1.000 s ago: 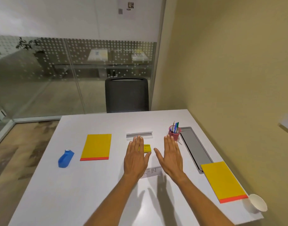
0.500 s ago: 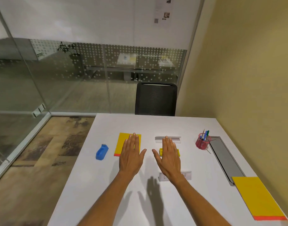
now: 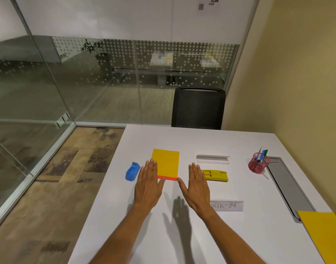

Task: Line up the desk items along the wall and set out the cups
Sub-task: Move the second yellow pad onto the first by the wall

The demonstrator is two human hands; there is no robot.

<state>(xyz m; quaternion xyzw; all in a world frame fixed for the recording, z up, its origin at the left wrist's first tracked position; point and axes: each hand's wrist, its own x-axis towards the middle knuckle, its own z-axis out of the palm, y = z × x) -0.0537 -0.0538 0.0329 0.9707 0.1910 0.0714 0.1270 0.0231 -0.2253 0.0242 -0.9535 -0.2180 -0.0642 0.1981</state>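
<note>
Nothing picked up yet; the items lie scattered mid-table (image 3: 110,216), well away from the yellow wall (image 3: 306,92) on my right. No cups are in view, so I cannot say where they are.

Left to right:
- Blue stapler-like piece (image 3: 132,171), nearest the table's left edge, just beside my left hand's fingertips.
- Yellow pad with red edge (image 3: 166,161), flat, lying between my hands and partly under the left hand's fingers.
- Clear angled strip (image 3: 213,159), farther back.
- Yellow block (image 3: 216,175), just beside my right hand's fingers.
- Paper label reading "CHECK-IN" (image 3: 229,206), partly hidden by my right wrist.
- Pink pen cup (image 3: 257,164), upright, beside the grey cable tray (image 3: 289,187).
- Second yellow pad (image 3: 323,231), already close to the wall.

How I judge the step should go: start with the pad between my hands, slide it flat rather than lift it, and square its long edge to the wall. Move the pen cup by its base, as it may tip.

Hands: left hand (image 3: 147,184) and right hand (image 3: 196,185) both flat, palms down, fingers straight and together, thumbs splayed inward. Both are empty and gripping nothing. Shadows under them suggest they hover just above the surface; contact cannot be confirmed. Forearms reach forward, roughly parallel.
</note>
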